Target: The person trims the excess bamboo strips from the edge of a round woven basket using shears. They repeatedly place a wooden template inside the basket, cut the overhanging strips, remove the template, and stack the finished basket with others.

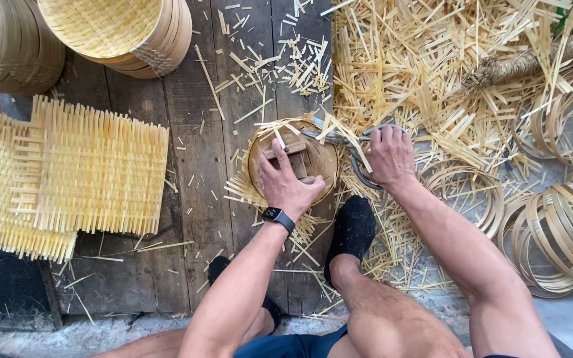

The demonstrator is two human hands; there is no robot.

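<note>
Your left hand (285, 184) presses flat, fingers spread, on the wooden block (291, 158) atop a round bamboo tray (319, 159) on the plank floor (193, 166). Your right hand (390, 156) is clenched around the handles of metal shears (339, 139), whose blades point from your fingertips toward the tray's upper rim, among protruding strips. Cut bamboo slivers (419, 73) litter the ground beyond your right knuckles. Woven mats (94, 172) lie well left of your left fingers; bamboo hoops (558, 232) sit right of your forearm.
</note>
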